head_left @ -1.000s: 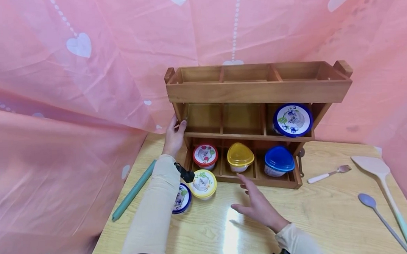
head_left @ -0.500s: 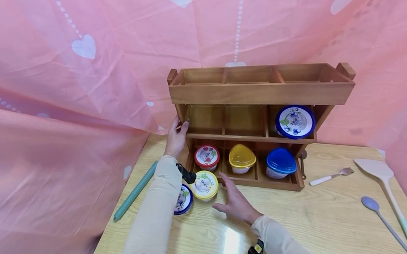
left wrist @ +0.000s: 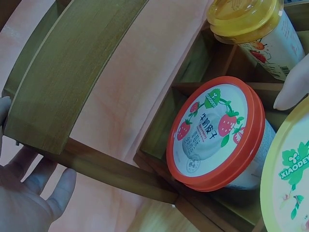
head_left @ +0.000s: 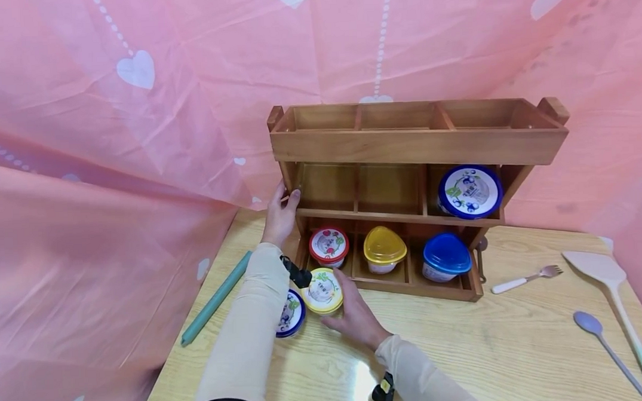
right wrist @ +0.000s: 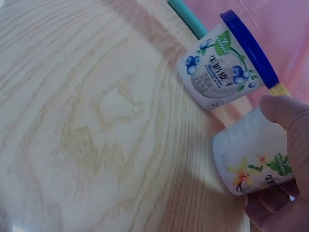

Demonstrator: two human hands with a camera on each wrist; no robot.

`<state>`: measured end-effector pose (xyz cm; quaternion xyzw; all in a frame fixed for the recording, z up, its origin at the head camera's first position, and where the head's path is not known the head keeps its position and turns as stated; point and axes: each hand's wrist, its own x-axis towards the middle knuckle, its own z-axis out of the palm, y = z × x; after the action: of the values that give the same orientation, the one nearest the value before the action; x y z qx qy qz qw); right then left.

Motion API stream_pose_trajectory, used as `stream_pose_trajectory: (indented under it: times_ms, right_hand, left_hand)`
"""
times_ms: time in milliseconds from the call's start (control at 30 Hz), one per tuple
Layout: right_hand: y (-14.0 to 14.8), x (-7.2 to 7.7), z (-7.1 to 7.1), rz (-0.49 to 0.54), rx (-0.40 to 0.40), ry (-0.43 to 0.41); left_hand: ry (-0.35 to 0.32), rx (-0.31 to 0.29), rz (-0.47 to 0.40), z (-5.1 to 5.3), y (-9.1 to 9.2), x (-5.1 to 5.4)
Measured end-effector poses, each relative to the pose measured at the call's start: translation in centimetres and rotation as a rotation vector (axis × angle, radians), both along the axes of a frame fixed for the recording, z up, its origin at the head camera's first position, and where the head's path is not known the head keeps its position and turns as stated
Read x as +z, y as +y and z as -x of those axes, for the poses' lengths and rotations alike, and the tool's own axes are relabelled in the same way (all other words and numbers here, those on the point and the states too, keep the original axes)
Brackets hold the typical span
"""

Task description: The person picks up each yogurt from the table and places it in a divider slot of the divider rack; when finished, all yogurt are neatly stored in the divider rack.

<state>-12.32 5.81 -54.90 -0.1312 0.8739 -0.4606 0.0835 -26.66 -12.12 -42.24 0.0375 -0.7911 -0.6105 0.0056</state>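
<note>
My left hand (head_left: 280, 219) holds the left side frame of the wooden rack (head_left: 418, 145), thumb in front. In the left wrist view its fingers (left wrist: 62, 193) lie along that frame. My right hand (head_left: 355, 315) grips the yellow-lidded tub (head_left: 322, 290) on the table, with thumb and fingers on opposite sides, as the right wrist view shows. Beside that tub stands a blue-lidded blueberry tub (right wrist: 219, 65), partly hidden by my left arm in the head view. A red-lidded strawberry tub (left wrist: 215, 133) sits in the rack's bottom left compartment, close to the yellow-lidded one.
Yellow (head_left: 384, 247) and blue (head_left: 446, 256) rounded-triangle-lidded tubs fill other bottom compartments. Another blueberry tub (head_left: 470, 191) sits on the middle tier, right. A green rod (head_left: 216, 299) lies left; a fork (head_left: 527, 279), spoon (head_left: 590, 323) and spatula (head_left: 598, 269) lie right. Pink cloth hangs behind.
My right hand has moved left from in front of the yellow rounded-triangle-lidded tub and now grips the yellow-lidded tub. The left hand stays on the rack. The head view has shifted slightly.
</note>
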Motion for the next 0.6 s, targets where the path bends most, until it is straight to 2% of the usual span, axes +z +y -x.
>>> stream_pose_trajectory:
  times_ms: [300,600]
  right_hand:
    - [-1.1,-0.3,-0.1,-0.050,-0.058,0.053]
    - [-1.3,-1.1,-0.1,-0.081,-0.074,0.102]
  left_hand:
    - [0.045,0.002,-0.004,0.1,-0.1,-0.1]
    - [0.018,0.000,-0.006,0.0,0.0,0.1]
